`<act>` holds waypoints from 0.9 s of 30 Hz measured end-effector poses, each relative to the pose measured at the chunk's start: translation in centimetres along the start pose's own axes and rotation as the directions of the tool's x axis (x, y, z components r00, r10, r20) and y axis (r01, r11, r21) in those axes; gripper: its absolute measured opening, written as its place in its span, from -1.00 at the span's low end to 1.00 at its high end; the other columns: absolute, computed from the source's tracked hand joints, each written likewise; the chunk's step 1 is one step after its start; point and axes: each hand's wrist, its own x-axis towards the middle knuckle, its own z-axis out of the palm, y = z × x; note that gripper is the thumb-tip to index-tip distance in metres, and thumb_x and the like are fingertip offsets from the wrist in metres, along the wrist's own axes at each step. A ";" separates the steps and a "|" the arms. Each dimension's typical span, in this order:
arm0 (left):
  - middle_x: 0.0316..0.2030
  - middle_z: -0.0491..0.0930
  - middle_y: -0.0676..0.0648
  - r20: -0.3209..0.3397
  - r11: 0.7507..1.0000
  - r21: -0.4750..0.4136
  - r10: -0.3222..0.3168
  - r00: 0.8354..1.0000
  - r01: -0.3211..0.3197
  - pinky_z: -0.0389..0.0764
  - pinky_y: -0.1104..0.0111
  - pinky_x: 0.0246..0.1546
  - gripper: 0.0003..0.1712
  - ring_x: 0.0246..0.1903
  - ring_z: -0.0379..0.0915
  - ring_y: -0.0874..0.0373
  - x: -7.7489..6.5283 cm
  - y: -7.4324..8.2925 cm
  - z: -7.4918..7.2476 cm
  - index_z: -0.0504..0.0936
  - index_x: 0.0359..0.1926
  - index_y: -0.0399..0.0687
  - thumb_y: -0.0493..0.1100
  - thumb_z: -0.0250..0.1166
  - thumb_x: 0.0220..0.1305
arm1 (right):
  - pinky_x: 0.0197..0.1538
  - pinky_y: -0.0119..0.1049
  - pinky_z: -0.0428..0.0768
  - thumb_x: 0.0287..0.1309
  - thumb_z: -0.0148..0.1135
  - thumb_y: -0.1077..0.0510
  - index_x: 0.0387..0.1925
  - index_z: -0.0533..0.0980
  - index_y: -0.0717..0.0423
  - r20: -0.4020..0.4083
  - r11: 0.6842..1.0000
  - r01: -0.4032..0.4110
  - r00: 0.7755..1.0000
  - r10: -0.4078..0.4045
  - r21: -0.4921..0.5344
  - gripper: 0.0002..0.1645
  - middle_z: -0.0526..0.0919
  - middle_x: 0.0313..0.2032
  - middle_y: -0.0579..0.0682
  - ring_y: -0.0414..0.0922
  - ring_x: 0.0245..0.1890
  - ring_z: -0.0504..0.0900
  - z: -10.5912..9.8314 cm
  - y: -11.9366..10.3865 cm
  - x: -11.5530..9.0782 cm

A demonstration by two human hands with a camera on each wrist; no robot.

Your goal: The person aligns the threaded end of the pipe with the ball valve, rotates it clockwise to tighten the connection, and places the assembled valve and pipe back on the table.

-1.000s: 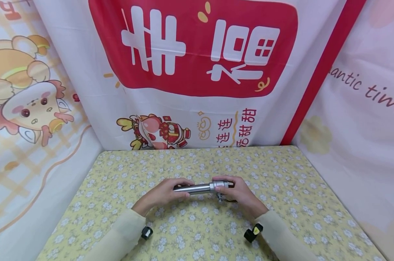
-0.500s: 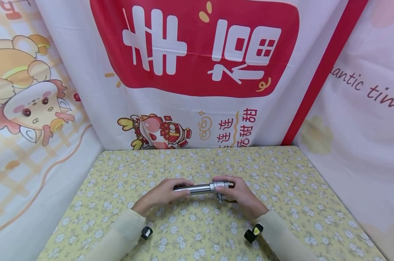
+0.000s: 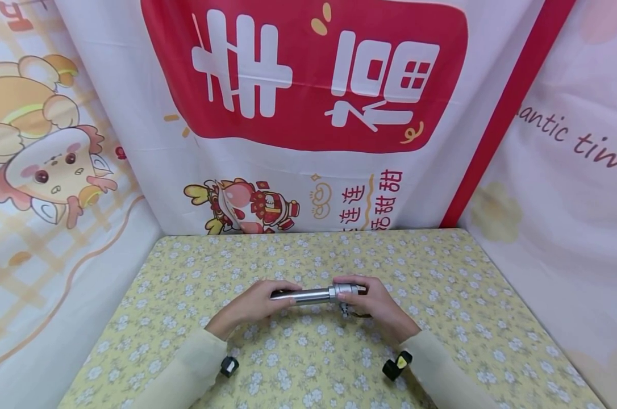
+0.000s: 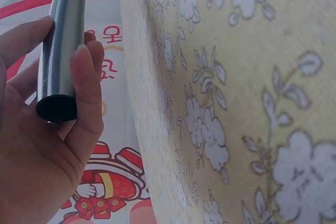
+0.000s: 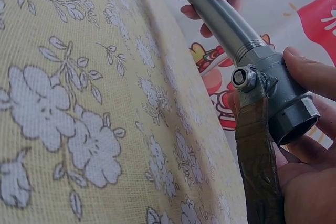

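A smooth metal pipe (image 3: pixel 311 296) lies level between both hands, its threaded end set into a ball valve (image 5: pixel 273 72). My left hand (image 3: pixel 262 299) grips the pipe near its free end, thumb on one side and fingers on the other; the dark hollow opening shows in the left wrist view. My right hand (image 3: pixel 372 301) holds the valve body around its sides. From the valve's stem nut hangs a flat lever handle (image 5: pixel 255 161) wrapped in brown covering, beside the right palm. Threads (image 5: pixel 249 49) show at the joint between pipe and valve.
A yellow floral cloth (image 3: pixel 298 363) covers the table beneath the hands. Printed fabric hangs behind as a back wall (image 3: pixel 308 193), with more fabric at left and right. Black wrist devices (image 3: pixel 229 366) sit on both sleeves.
Both hands hold nearly the same place. The left hand has shifted very slightly left along the pipe; the valve and right hand look still.
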 end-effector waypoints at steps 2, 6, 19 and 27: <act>0.01 0.71 -0.14 -0.008 1.000 0.005 0.010 1.000 -0.010 0.55 0.28 -0.59 -0.54 -0.60 0.44 0.06 0.0 0.0 0.1 0.66 0.43 0.20 0.09 0.31 0.63 | -0.21 -0.26 0.62 0.37 0.54 -0.05 0.34 0.69 -0.13 0.004 1.000 -0.001 1.000 0.001 0.003 -0.45 0.67 0.28 0.08 -0.06 -0.19 0.56 0.0 0.1 0.0; 0.14 0.70 -0.08 -0.025 0.999 0.017 0.031 0.999 -0.031 0.60 0.27 -0.52 -0.55 -0.49 0.55 -0.15 0.1 -0.1 0.1 0.66 0.43 0.14 -0.01 0.33 0.62 | -0.24 -0.27 0.61 0.38 0.53 -0.06 0.37 0.67 -0.08 0.011 1.000 0.004 1.000 -0.004 0.000 -0.42 0.66 0.28 0.09 -0.05 -0.23 0.54 -0.1 0.1 0.0; 0.16 0.70 -0.02 -0.041 0.999 0.009 0.053 0.998 -0.052 0.65 0.23 -0.25 -0.54 -0.14 0.61 0.09 0.3 -0.3 0.2 0.69 0.37 0.20 -0.11 0.45 0.51 | -0.23 -0.27 0.66 0.40 0.52 -0.05 0.41 0.62 0.09 0.008 0.999 0.024 1.000 -0.024 -0.028 -0.35 0.66 0.31 0.08 -0.08 -0.22 0.61 -0.2 -0.1 0.1; 0.13 0.71 0.02 -0.062 0.996 0.041 0.080 0.995 -0.078 0.66 0.20 -0.05 -0.51 -0.01 0.64 0.12 0.4 -0.2 0.4 0.69 0.35 0.18 -0.16 0.50 0.46 | -0.23 -0.26 0.67 0.39 0.52 -0.04 0.35 0.68 -0.02 0.005 0.999 0.024 1.000 -0.024 -0.022 -0.44 0.66 0.33 0.07 -0.08 -0.21 0.64 -0.2 -0.2 0.0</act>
